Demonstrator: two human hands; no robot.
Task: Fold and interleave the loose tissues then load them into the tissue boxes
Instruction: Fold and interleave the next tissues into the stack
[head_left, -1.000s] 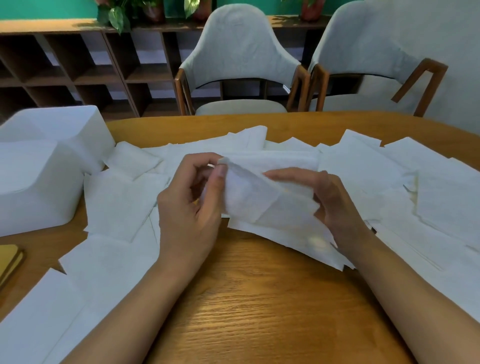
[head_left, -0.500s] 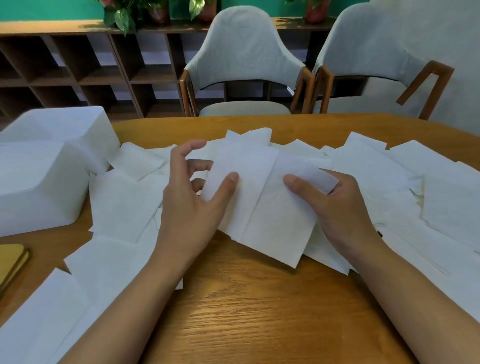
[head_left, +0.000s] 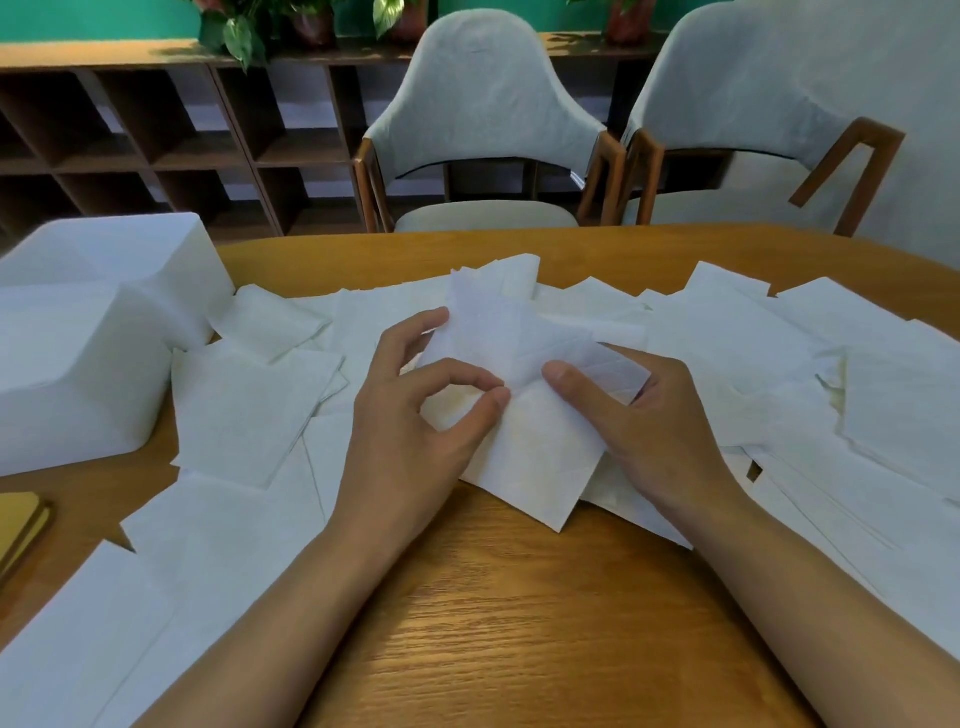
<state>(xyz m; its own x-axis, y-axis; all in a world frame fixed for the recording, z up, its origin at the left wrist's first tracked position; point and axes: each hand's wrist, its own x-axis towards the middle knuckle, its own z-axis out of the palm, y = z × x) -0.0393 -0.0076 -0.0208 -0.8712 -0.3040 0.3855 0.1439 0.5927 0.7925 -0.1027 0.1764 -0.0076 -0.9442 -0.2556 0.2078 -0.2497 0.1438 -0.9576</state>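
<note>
Left hand (head_left: 415, 421) pinches tissue (head_left: 540, 457) thumb-to-index; right hand (head_left: 649, 431) grips it, thumb on top, just over the pile (head_left: 249, 405). Boxes (head_left: 78, 364) sit left. Risk: uneven pull tears it or skews the fold.

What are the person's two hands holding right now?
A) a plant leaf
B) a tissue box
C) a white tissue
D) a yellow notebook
C: the left hand pinches and the right hand grips a white tissue over the wooden table.
</note>
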